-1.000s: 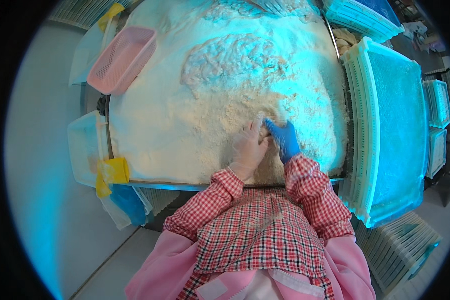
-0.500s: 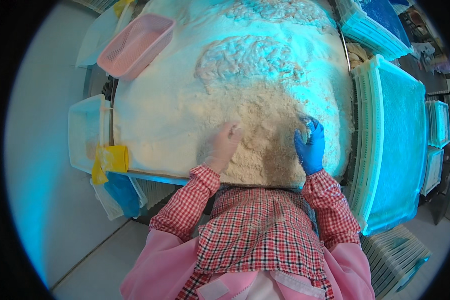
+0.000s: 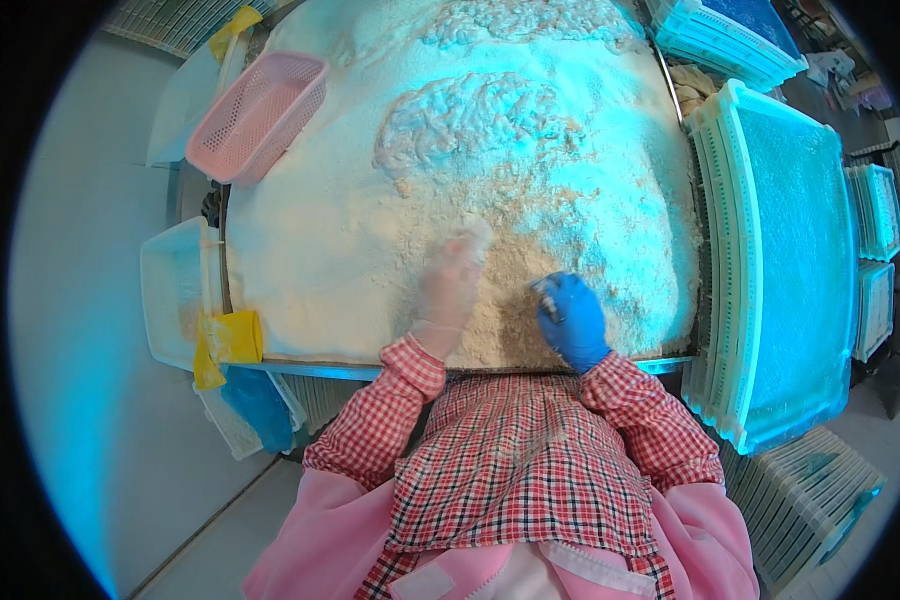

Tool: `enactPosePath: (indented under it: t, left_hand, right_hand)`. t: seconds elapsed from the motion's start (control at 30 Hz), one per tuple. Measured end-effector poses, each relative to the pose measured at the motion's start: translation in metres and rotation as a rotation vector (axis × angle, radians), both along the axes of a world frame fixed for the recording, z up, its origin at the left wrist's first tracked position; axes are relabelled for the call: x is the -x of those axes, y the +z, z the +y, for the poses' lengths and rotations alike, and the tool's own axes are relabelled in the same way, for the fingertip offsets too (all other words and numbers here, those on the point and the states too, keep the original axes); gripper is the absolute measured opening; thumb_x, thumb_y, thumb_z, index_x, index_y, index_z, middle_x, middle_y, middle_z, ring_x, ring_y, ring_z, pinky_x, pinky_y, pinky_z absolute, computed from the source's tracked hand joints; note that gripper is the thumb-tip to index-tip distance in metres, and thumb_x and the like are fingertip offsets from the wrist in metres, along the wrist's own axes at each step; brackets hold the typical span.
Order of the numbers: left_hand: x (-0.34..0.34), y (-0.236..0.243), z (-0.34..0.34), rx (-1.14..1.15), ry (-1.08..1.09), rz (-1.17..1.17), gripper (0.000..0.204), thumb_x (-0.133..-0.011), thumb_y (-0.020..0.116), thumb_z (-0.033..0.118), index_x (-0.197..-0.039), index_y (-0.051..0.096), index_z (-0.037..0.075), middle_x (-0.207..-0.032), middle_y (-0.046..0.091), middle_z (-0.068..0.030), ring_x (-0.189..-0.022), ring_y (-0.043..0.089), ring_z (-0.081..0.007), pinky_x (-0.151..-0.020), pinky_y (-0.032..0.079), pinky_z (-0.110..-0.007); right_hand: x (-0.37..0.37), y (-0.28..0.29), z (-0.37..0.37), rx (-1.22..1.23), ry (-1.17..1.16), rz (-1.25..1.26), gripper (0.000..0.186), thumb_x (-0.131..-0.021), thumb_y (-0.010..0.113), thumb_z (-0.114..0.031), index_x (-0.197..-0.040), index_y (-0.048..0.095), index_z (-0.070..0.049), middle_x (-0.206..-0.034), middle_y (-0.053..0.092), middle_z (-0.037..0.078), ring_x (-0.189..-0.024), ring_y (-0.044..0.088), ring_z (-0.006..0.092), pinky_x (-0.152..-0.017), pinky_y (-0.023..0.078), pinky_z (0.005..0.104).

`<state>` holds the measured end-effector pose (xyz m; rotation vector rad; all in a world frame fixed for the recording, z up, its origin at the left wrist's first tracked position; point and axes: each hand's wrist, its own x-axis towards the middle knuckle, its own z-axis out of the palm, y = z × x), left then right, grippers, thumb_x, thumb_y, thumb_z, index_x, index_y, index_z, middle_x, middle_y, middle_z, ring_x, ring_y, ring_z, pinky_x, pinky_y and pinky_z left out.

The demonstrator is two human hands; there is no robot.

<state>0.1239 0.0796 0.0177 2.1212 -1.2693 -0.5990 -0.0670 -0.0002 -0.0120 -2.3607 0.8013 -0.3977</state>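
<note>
Right hand [image 3: 572, 318] curled over pale powder [image 3: 310, 270], grip unclear; left hand [image 3: 452, 285] blurred, cannot tell state

Single wide fisheye view, head-mounted, left unit of a pair. Faces steeply downward and slightly forward from above the red, black and white checked cloth apron [image 3: 520, 480] at the near side, close over the powder-covered, metal-edged counter [image 3: 325, 370].

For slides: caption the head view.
Left hand and blue-gloved right hand over white powder, pink basket at upper left.
</note>
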Motion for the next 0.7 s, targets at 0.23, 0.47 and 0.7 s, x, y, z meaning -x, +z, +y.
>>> enactPosePath:
  t: [0.23, 0.47, 0.7]
  left_hand:
    - [-0.003, -0.012, 0.006, -0.140, 0.078, 0.079, 0.035, -0.086, 0.059, 0.015, -0.121, 0.058, 0.008, -0.114, 0.060, -0.0148, -0.102, 0.057, -0.0339, -0.091, 0.045, -0.042]
    - [0.054, -0.037, -0.005, 0.076, -0.058, -0.313, 0.031, -0.082, 0.064, 0.015, -0.112, 0.062, 0.007, -0.107, 0.062, -0.0097, -0.089, 0.060, -0.0258, -0.079, 0.045, -0.043]
    - [0.013, -0.002, -0.013, 0.311, 0.040, 0.274, 0.026, -0.083, 0.057, 0.007, -0.108, 0.064, 0.006, -0.099, 0.065, -0.0112, -0.090, 0.062, -0.0265, -0.081, 0.051, -0.036]
  right_hand:
    - [0.009, -0.003, -0.012, 0.023, -0.244, -0.056, 0.041, -0.084, 0.060, -0.010, -0.124, 0.055, -0.010, -0.103, 0.058, 0.016, -0.090, 0.056, 0.0343, -0.076, 0.049, 0.0430]
    - [-0.017, -0.017, -0.022, -1.280, -0.547, -0.361, 0.042, -0.093, 0.061, -0.025, -0.122, 0.056, 0.005, -0.112, 0.062, 0.009, -0.100, 0.057, 0.0157, -0.085, 0.047, 0.0312]
    - [0.005, -0.017, -0.018, -0.952, -0.435, -0.347, 0.033, -0.094, 0.055, -0.013, -0.122, 0.056, 0.003, -0.120, 0.060, 0.013, -0.107, 0.057, 0.0192, -0.091, 0.046, 0.0325]
